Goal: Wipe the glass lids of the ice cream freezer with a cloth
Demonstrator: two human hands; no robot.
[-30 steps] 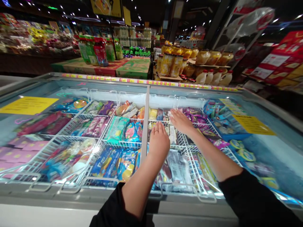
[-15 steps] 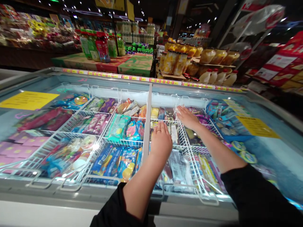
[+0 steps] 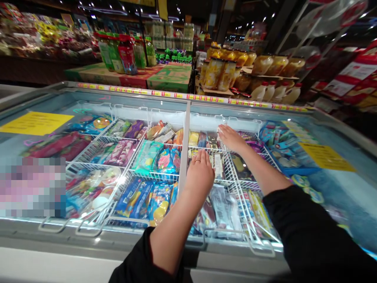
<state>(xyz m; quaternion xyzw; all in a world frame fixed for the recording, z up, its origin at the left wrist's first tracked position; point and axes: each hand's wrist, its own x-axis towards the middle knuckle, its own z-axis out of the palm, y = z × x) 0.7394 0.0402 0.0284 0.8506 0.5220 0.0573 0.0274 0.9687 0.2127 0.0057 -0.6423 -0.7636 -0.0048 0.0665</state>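
The left hand [image 3: 198, 175] is flat, palm down, fingers straight and close together, with a thin ring [image 3: 198, 160] on one finger; it appears to grip nothing, though what lies under the palm is hidden. It is over the middle of the freezer [image 3: 97, 239], just right of the centre bar [image 3: 186, 129]; whether it touches a surface cannot be told. The nearest goods are a pale packet [image 3: 218, 165] just right of the fingers and, left of the bar, a teal packet [image 3: 147, 155]. The right hand [image 3: 232, 139], also flat, reaches farther, toward the rear edge; a whitish patch [image 3: 218, 133] shows at its fingertips, and I cannot tell whether the hand holds it or it lies below. Purple packets [image 3: 256, 146] lie just beyond the right hand's outer side. Nearer the front edge, blue packets [image 3: 160, 202] lie left of the left forearm and silvery packets [image 3: 225, 210] right of it, in white wire baskets [image 3: 235, 179]. A yellow sign [image 3: 35, 123] sits toward the left edge, a second yellow sheet [image 3: 326, 157] toward the right. A strip of price labels [image 3: 173, 95] runs along the rear edge, with bottles [image 3: 127, 55] and jars [image 3: 216, 74] behind.
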